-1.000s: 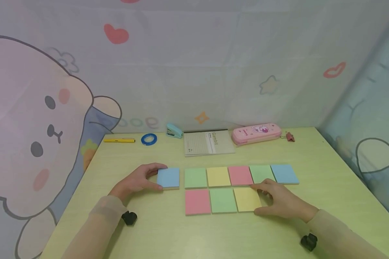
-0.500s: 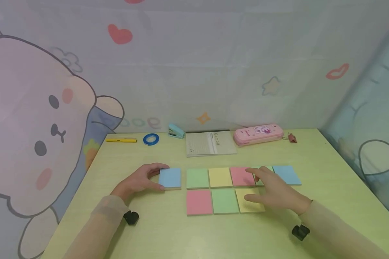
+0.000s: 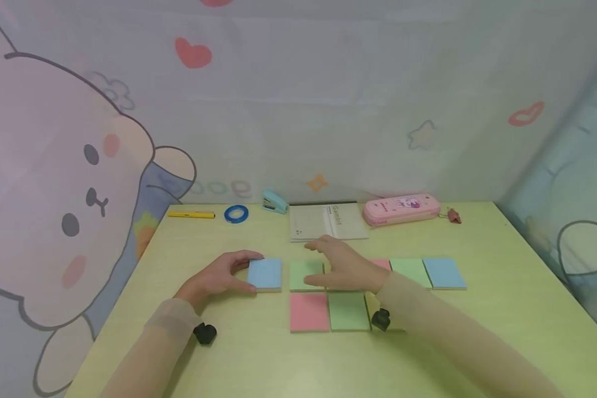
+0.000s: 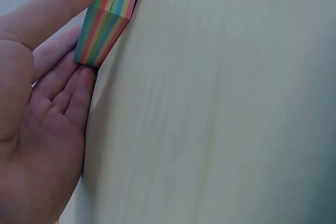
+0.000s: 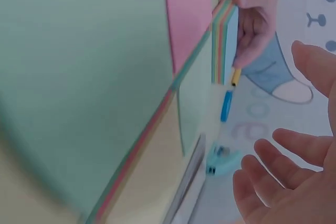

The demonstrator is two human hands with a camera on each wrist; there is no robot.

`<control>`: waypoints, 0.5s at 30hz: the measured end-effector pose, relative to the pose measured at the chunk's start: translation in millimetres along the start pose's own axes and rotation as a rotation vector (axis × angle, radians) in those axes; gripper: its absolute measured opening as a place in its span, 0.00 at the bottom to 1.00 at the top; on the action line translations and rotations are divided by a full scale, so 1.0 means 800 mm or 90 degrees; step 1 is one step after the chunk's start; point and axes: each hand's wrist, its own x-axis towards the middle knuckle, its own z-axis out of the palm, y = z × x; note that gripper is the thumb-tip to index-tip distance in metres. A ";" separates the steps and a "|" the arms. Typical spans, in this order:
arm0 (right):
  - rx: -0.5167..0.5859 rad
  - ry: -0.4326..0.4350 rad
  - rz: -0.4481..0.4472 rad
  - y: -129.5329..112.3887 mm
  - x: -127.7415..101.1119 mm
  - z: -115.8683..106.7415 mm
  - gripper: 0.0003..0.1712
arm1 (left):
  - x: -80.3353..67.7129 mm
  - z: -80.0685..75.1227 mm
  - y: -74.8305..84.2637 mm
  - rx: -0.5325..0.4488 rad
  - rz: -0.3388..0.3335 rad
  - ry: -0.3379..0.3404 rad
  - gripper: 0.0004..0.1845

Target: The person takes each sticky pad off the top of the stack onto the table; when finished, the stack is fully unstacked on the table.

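My left hand (image 3: pixel 224 276) holds a blue-topped stack of sticky notes (image 3: pixel 265 275) by its left side, thumb at the near edge and fingers at the far edge. Striped coloured layers line the sides of this stack (image 4: pixel 107 30) in the left wrist view. Over the back row of sticky note pads my right hand (image 3: pixel 345 268) hovers with spread fingers, holding nothing. Its fingertips overlap the leftmost green pad (image 3: pixel 303 268) in the head view. It mostly hides a yellow pad and a pink pad (image 3: pixel 381 264). Further right lie a green pad (image 3: pixel 412 272) and a blue pad (image 3: pixel 445 273).
In the front row are a pink pad (image 3: pixel 308 312), a green pad (image 3: pixel 349 312) and a yellow pad partly under the right sleeve. Along the table's back lie a yellow pen (image 3: pixel 191 215), blue tape roll (image 3: pixel 236 206), stapler (image 3: pixel 275 202), notebook (image 3: pixel 305 221) and pink pencil case (image 3: pixel 402 210).
My right hand has come off the front row's yellow pad and swept left over the back row. The left hand stays at the blue-topped stack. The head view has shifted slightly.
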 end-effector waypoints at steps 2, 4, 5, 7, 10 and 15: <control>-0.014 -0.021 -0.002 -0.008 0.021 0.014 0.48 | 0.000 0.000 -0.002 0.001 0.002 -0.001 0.42; -0.027 -0.039 0.000 -0.015 0.039 0.028 0.49 | 0.000 0.000 -0.002 0.001 0.006 -0.002 0.42; -0.031 -0.047 0.001 -0.018 0.048 0.034 0.50 | 0.000 0.000 -0.002 0.000 0.009 -0.003 0.43; -0.036 -0.057 0.001 -0.023 0.062 0.044 0.50 | 0.000 0.001 -0.001 -0.001 0.012 -0.003 0.43; -0.038 -0.058 -0.006 -0.027 0.078 0.058 0.51 | -0.001 0.001 0.000 0.002 0.026 -0.007 0.44; -0.048 -0.071 0.006 -0.025 0.093 0.079 0.51 | 0.000 -0.001 -0.001 0.004 0.041 -0.012 0.46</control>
